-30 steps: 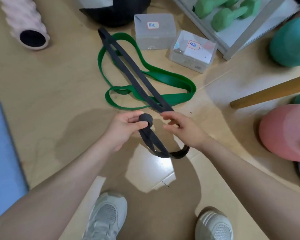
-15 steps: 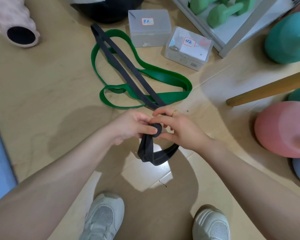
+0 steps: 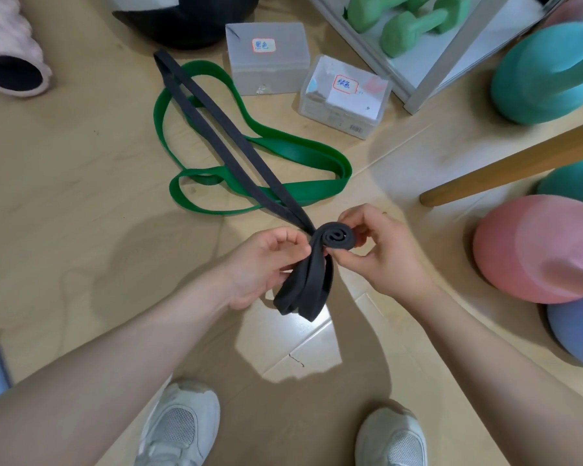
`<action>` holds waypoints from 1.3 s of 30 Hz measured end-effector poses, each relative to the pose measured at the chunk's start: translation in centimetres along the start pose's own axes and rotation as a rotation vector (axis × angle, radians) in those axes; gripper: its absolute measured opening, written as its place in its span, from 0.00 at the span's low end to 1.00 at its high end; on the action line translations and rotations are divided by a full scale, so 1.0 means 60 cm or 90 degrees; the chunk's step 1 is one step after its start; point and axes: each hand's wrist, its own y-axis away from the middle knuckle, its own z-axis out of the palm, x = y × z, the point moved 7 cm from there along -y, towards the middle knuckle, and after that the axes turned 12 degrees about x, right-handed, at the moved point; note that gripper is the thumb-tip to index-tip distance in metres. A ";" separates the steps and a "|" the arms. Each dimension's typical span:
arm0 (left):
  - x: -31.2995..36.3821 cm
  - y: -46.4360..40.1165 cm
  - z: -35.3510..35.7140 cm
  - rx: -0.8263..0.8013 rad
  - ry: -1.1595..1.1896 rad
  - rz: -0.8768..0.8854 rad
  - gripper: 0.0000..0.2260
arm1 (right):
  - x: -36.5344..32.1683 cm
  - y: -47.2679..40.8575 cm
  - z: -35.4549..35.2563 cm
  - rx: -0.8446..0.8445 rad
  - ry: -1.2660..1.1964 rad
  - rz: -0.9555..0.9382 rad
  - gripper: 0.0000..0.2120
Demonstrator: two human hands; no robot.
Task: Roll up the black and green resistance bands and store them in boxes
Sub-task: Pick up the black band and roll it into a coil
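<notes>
My right hand point(image 3: 381, 250) is pinching the black band point(image 3: 335, 237), its end coiled in a tight spiral; my left hand point(image 3: 263, 264) is gripping the slack, the rest trailing across the green band point(image 3: 297, 153).

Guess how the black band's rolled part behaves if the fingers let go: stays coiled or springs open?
Likely springs open: the black band looks rubbery, and the right hand pinches the small coil to hold it. Floppy too: the slack loop droops beside the left hand. On edge, the round coil might roll.
</notes>
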 end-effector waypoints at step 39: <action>0.025 0.007 -0.001 0.195 -0.209 0.211 0.07 | 0.021 0.040 0.043 -0.019 -0.043 0.158 0.18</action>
